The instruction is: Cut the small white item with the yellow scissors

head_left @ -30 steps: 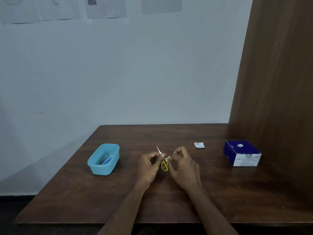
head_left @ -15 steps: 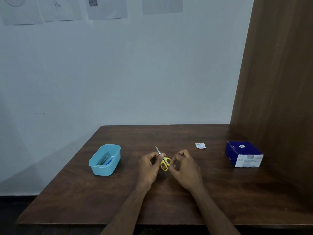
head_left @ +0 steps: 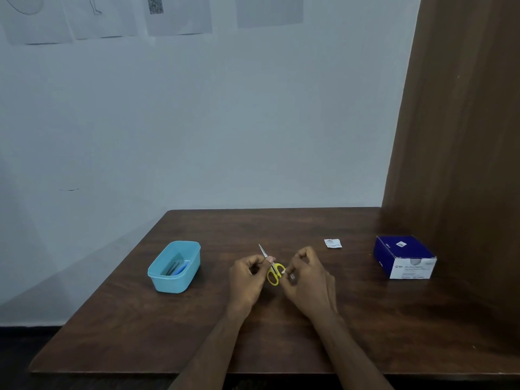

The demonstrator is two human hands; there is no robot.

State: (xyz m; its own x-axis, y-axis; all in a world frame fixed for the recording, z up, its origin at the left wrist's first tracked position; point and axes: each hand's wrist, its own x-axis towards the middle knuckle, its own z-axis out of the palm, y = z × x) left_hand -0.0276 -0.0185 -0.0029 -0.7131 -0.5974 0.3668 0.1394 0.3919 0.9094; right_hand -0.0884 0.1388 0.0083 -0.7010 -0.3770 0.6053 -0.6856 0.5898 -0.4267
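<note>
Scissors [head_left: 272, 270] with yellow handles sit between our two hands, above the middle of the wooden table [head_left: 197, 327], blades closed and pointing up and away. Our left hand [head_left: 246, 280] pinches them at the pivot, thumb and forefinger curled tight on the metal. Our right hand [head_left: 308, 282] has its fingers curled round a small white wad [head_left: 283, 272], held against the upper handle loop; what the wad is we cannot tell.

In our judgement the work at hand is wiping the handles. To do it well, we would hold the pinch firm at the pivot, keep the tips turned away from the fingers, and work the wad round each loop in turn.

Outward: a light blue tub [head_left: 176, 267] stands to the left with dark and blue items inside. A torn white sachet [head_left: 333, 243] lies beyond the right hand. Further right, a dark blue box [head_left: 403, 257] carries a "BD" mark; the line after it appears to read "Alcohol Swabs". A sheet on the wall [head_left: 180, 15] bears a QR code.
</note>
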